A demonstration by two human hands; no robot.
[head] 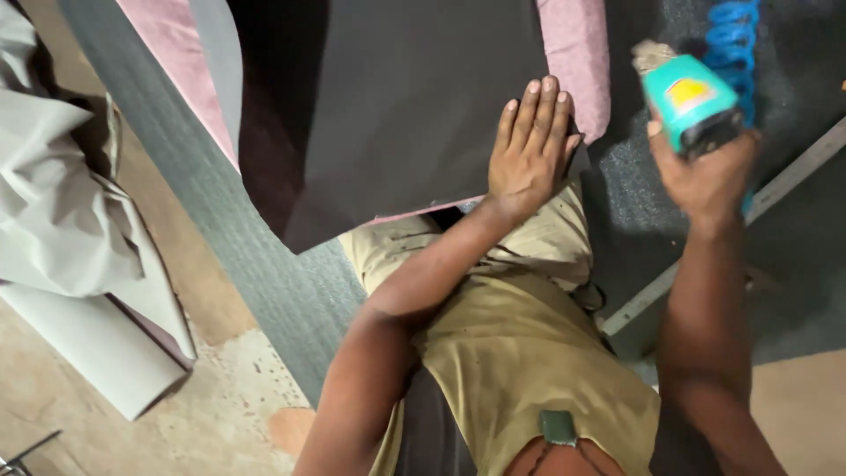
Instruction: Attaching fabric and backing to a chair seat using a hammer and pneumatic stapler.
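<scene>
Pressing hand: left hand (529, 150) lies flat, fingers together, on the dark sheet (397, 106), near its lower right edge.
Gripping hand: right hand (709, 172) is wrapped around a teal power tool (692, 101), raised clear of the sheet.
Hose: a blue coiled hose (731, 44) runs behind the tool.
Under the sheet: pink padding (577, 62) shows at both sides.
In the way: the person's own knee in khaki cloth (511, 335) sits just below the sheet.
Left side: grey fabric and a pale roll (79, 335) lie apart.
Surface: grey carpet (264, 273) over a worn concrete floor (211, 414).
</scene>
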